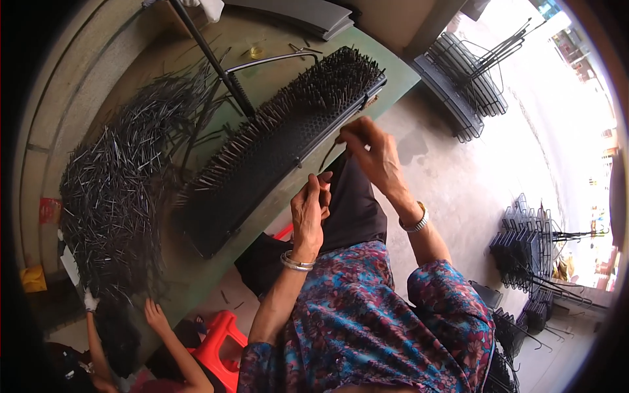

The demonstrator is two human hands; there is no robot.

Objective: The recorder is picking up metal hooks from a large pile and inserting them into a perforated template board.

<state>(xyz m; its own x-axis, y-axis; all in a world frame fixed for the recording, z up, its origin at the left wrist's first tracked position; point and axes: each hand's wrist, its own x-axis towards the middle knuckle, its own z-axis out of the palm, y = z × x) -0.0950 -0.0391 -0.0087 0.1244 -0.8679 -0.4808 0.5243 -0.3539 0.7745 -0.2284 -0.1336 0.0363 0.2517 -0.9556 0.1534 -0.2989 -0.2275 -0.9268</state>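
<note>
My right hand [377,156] pinches one end of a thin, dark, bent strip [327,154]. The strip's lower end reaches the fingertips of my left hand [309,213], which is closed around it; what else sits inside those fingers is hidden. Just left of both hands lies a long black perforated rack [262,173] on the green table, with many thin dark strips [327,82] standing up in its holes along the far side and far end. Neither hand touches the rack.
A large heap of loose black strips [121,196] covers the left of the green table [403,75]. A black metal bar [209,56] rises behind the rack. Another person's hand [156,316] rests by the heap, near a red stool [223,340]. Wire racks [524,252] stand at right.
</note>
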